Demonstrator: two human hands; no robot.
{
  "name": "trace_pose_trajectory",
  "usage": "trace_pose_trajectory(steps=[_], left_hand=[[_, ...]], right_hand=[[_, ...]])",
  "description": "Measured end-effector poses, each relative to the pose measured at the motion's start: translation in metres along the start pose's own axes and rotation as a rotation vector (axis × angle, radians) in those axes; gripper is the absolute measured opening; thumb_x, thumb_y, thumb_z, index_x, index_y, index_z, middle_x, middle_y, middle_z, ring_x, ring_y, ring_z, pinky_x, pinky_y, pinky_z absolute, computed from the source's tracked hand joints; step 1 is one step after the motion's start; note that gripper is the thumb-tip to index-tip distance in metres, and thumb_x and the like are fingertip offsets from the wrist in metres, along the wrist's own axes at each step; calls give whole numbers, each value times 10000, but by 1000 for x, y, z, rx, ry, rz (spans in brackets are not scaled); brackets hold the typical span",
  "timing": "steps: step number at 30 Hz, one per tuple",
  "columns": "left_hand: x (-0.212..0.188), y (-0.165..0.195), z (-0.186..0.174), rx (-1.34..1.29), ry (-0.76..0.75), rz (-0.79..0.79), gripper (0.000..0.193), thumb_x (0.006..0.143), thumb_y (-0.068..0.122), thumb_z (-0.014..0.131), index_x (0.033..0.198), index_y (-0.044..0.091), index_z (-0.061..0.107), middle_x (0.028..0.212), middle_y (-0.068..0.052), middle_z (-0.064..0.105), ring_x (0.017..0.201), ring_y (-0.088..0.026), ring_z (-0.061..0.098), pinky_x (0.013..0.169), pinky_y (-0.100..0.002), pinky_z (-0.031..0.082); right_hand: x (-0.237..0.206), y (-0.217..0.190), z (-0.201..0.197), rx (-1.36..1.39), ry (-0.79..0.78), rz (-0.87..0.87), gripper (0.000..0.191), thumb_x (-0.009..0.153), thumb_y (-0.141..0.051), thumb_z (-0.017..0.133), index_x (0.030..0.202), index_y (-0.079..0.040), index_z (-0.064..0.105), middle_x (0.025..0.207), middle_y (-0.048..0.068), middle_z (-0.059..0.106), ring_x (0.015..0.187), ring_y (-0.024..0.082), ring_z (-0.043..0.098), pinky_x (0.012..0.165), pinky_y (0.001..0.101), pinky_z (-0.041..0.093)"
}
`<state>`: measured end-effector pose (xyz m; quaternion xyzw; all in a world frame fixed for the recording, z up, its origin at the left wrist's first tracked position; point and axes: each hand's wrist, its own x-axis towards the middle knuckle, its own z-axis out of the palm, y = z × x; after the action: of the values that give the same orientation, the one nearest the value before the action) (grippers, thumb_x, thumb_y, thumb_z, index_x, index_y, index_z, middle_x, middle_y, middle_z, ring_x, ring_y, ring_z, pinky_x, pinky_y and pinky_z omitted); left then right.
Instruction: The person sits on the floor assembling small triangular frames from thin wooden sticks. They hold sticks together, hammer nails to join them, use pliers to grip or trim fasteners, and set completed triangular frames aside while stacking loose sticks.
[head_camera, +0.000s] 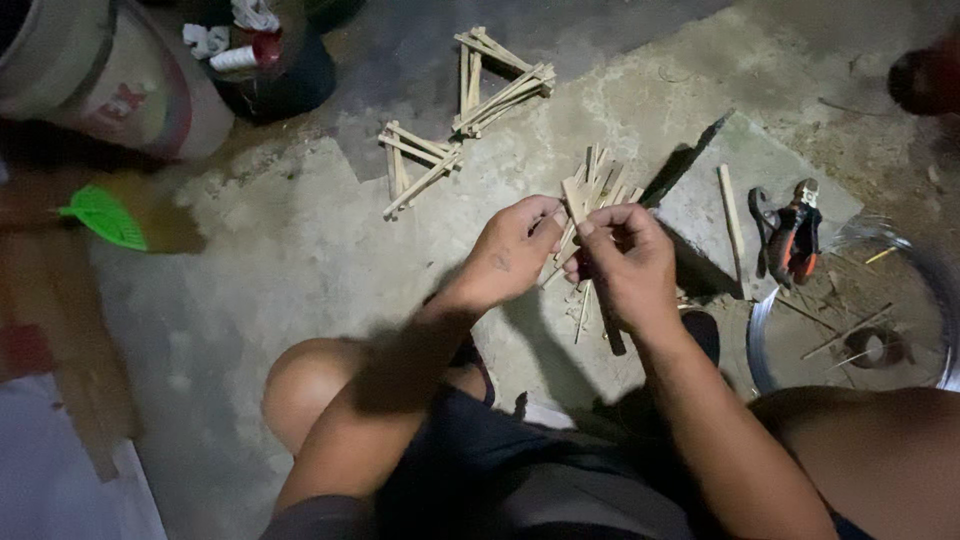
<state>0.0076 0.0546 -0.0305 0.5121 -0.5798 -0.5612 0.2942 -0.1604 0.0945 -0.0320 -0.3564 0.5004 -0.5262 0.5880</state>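
Note:
My left hand (512, 250) and my right hand (628, 262) meet over the concrete floor, both closed on a bundle of thin bamboo strips (592, 192) that fans upward from my fingers. More strips hang below my hands, and a dark stick (610, 332) runs down from my right fist. My knees frame the lower view.
Two star-like frames of tied bamboo sticks (500, 80) (418, 166) lie farther out. A flat stone slab (760, 180) holds a single stick (733, 228), a dark blade (685, 160) and orange-handled pliers (792, 232). A wire coil (850, 335) lies right, a green fan (105, 215) left, buckets at top left.

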Motion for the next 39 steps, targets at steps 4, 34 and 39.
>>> trace_pose_trajectory(steps=[4, 34, 39], left_hand=[[-1, 0, 0, -69, -15, -79, 324, 1019, 239, 548, 1174, -27, 649, 814, -40, 646, 713, -123, 644, 666, -295, 534], [0, -1, 0, -106, 4, 16, 347, 1040, 299, 584, 1171, -9, 680, 830, -6, 634, 757, -82, 552, 688, -265, 500], [2, 0, -1, -3, 79, -64, 345, 1003, 319, 638, 1049, -13, 723, 747, -14, 624, 680, -82, 536, 608, -276, 476]], right_hand=[[0, 1, 2, -52, 28, 45, 144, 996, -100, 660, 1037, 2, 568, 852, 83, 657, 647, 168, 684, 562, 321, 583], [-4, 3, 9, -73, 37, 48, 303, 997, -110, 650, 1274, 12, 667, 878, 71, 698, 664, 130, 668, 583, 299, 587], [-5, 3, 12, -38, 20, 46, 296, 998, -96, 648, 1272, 13, 678, 880, 69, 699, 675, 117, 660, 597, 283, 582]])
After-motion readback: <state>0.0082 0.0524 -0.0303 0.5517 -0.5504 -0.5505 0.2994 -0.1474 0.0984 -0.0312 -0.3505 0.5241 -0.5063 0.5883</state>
